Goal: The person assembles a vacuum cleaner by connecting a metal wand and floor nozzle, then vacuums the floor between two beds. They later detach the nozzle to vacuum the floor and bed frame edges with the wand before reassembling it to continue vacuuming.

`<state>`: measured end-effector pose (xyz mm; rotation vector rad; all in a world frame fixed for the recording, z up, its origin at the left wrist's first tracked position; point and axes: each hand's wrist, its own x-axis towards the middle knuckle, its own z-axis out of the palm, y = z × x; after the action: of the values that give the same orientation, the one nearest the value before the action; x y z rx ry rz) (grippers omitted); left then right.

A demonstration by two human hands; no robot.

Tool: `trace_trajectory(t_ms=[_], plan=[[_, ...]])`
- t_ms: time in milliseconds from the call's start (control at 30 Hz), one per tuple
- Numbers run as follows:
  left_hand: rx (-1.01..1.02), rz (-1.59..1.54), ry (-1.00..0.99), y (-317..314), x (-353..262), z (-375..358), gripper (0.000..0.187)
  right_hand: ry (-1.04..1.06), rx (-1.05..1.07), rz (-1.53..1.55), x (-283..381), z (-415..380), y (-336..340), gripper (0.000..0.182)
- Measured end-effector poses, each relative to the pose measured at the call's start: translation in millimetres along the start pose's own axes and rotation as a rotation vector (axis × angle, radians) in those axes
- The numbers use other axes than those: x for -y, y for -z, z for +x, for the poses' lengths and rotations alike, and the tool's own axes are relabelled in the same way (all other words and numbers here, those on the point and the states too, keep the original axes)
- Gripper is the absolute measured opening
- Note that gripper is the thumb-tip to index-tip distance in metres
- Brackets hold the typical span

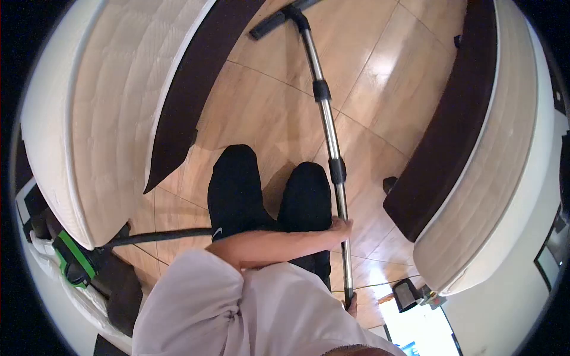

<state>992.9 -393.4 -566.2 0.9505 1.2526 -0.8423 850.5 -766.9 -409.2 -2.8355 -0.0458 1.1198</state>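
**Vacuum wand held over wooden floor between two beds**

Head view. Left hand: reaches across the body, fingers curled around the vacuum tube partway up its length. Right hand: low at the tube's near end, mostly hidden by the shirt; it seems to grip there, though the fingers cannot be told. Floor nozzle: flat on the wooden floor, far ahead, near the left bed. Right bed: opposite. Hose: trails left to a green and black vacuum body. Progress: floor looks clean; cleaned and uncleaned parts cannot be told apart.
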Motion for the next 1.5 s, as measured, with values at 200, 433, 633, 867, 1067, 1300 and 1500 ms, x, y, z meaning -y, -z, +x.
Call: trace_trajectory(t_ms=[200, 433, 633, 867, 1067, 1300, 1500], plan=[[-0.012, -0.113, -0.081, 17, -10, -22, 0.063, 0.014, -0.088, 0.0, 33, -1, -10, 0.066], [-0.244, -0.27, -0.416, 92, -43, 52, 0.04, 0.269, -0.174, -0.02, 119, 79, 19, 0.065], [-0.521, -0.448, -0.651, 216, -139, 74, 0.051, 0.396, -0.045, 0.036, 258, 193, 25, 0.067], [-0.468, -0.468, -0.692, 344, -192, 134, 0.033, 0.515, 0.19, -0.123, 434, 320, 11, 0.067], [-0.424, -0.766, -0.86, 459, -243, 138, 0.026, 0.874, 0.121, 0.101, 614, 397, -22, 0.073], [-1.131, 0.294, -0.849, 431, -147, 138, 0.068, 1.013, 0.16, 0.095, 781, 432, -60, 0.063], [-1.038, 0.778, -0.697, 379, -92, 142, 0.1, 1.057, 0.0, 0.057, 777, 454, -104, 0.052]])
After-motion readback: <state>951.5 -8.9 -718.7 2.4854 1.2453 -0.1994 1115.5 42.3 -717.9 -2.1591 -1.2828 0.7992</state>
